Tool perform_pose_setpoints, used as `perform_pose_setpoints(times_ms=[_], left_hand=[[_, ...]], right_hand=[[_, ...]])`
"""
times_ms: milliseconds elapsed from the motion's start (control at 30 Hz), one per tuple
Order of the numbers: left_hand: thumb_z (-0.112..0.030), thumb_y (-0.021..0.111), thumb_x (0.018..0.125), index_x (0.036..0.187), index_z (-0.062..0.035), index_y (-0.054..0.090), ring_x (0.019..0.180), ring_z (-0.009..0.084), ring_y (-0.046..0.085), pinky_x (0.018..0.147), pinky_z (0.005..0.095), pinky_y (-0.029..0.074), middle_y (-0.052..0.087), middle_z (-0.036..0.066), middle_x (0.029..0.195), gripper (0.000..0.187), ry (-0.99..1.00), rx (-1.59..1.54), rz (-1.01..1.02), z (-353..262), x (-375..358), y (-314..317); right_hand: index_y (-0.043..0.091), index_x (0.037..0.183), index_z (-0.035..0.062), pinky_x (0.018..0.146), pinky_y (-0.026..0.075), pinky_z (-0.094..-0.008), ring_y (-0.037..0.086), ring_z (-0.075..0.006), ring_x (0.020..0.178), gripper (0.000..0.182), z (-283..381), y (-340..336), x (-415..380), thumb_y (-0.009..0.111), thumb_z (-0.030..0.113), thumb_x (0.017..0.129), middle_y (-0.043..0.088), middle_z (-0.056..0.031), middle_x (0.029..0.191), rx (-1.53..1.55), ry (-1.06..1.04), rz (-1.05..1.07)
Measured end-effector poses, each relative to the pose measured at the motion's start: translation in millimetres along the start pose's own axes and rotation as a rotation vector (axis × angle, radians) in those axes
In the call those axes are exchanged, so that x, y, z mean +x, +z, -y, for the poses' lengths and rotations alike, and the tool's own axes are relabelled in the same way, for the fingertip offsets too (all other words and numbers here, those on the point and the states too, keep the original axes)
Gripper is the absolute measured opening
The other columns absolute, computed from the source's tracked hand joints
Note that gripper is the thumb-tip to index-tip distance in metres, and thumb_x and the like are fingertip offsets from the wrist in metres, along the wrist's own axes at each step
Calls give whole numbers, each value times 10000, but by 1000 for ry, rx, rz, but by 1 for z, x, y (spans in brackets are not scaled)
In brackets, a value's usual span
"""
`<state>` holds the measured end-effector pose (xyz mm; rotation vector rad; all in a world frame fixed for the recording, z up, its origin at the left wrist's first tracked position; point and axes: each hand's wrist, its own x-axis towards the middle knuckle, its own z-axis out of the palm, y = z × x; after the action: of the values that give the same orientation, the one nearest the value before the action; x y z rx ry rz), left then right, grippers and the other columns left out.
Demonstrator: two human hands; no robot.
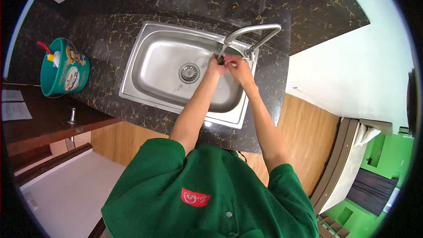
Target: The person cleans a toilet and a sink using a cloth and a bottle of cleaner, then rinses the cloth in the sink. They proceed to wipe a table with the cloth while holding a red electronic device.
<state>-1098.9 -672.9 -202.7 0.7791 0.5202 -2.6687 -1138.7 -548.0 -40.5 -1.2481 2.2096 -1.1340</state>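
Note:
Both hands are together under the spout of the metal faucet [253, 28], over the right side of the sink [154, 68]. My left hand [217, 66] is closed around a small dark green thing [220, 60], mostly hidden by the fingers, so its kind cannot be made out. My right hand [238, 68] touches the left at the fingertips, fingers bent and pinched near the same thing. Something pinkish shows between the hands. Left of them lies the round drain strainer [189, 73].
A teal bucket [66, 70] with a red handle and a white-and-yellow bottle in it stands left on the dark marbled counter [105, 53]. Papers [15, 104] lie at the far left. The counter's right edge drops to a wooden floor [304, 128].

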Motion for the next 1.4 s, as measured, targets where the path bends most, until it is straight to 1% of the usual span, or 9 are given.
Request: perform_pose_setpoints(times_ms=[367, 533, 600, 767, 833, 933, 1033, 1167, 1400], left_hand=[[-178, 532, 944, 876, -76, 608, 782, 176, 635, 648, 315, 536, 650, 40, 830, 144, 147, -327, -73, 5, -24, 41], [-140, 638, 884, 909, -58, 560, 702, 206, 572, 558, 282, 501, 596, 97, 822, 116, -67, -437, 7, 19, -55, 57], [-103, 687, 843, 939, -48, 543, 663, 212, 534, 530, 273, 483, 583, 130, 847, 181, -195, -494, -18, 21, -68, 65], [-50, 644, 840, 881, -57, 579, 656, 132, 525, 564, 256, 476, 556, 45, 778, 78, -211, -609, 342, 32, -85, 40], [-94, 629, 878, 908, -17, 557, 635, 130, 508, 557, 233, 453, 517, 35, 766, 110, -210, -638, 263, 27, -143, 56], [-80, 623, 893, 892, -24, 561, 619, 99, 503, 516, 208, 429, 511, 8, 739, 83, -585, -432, 222, -18, -166, 15], [-61, 674, 875, 897, -39, 570, 607, 81, 497, 483, 204, 402, 510, -3, 717, 108, -491, 366, 112, -66, -197, -8], [-118, 753, 834, 954, -56, 577, 608, 71, 521, 492, 211, 416, 565, 5, 761, 222, -139, 1274, 4, -86, -235, 1], [-132, 779, 834, 1236, -46, 471, 872, 142, 622, 715, 275, 552, 603, 57, 1028, 514, 232, 1252, 22, -72, -232, -2]], right_hand=[[597, 1227, 49, 818, 517, -276, 640, -135, 944, 284, -61, 29, -44, 567, 72, 946, 679, -46, 1046, 442, 321, 98], [406, 1366, 36, 913, 513, -362, 640, -267, 1081, 595, -34, 58, -30, 677, 58, 838, 571, -169, 1317, 233, 195, -113], [412, 1344, 60, 941, 501, -383, 595, -293, 1162, 608, -27, 70, -12, 711, 69, 815, 496, -191, 1392, 154, -175, -261], [571, 1159, 53, 909, 497, -336, 628, -285, 1065, 410, -82, 139, 17, 703, 58, 771, 638, -156, 1178, 441, -381, -455], [604, 1114, 53, 873, 504, -328, 654, -269, 998, 365, -71, 134, 13, 682, 45, 757, 674, -142, 1067, 742, -127, -173], [632, 1051, 4, 859, 520, -342, 662, -243, 934, 286, -20, 96, 9, 690, 77, 780, 696, -138, 1047, 364, -125, 243], [628, 1145, 67, 853, 515, -322, 653, -193, 916, 403, -6, 87, 22, 718, 45, 753, 705, -88, 994, 63, -161, 635], [560, 1244, 63, 925, 481, -308, 607, -190, 1041, 491, 26, 95, 25, 640, -27, 768, 653, -85, 1119, 285, -6, 867], [471, 1336, 13, 1007, 446, -350, 563, -245, 1130, 514, -1, 170, -2, 439, 85, 828, 599, -107, 1189, 970, 518, 388]])
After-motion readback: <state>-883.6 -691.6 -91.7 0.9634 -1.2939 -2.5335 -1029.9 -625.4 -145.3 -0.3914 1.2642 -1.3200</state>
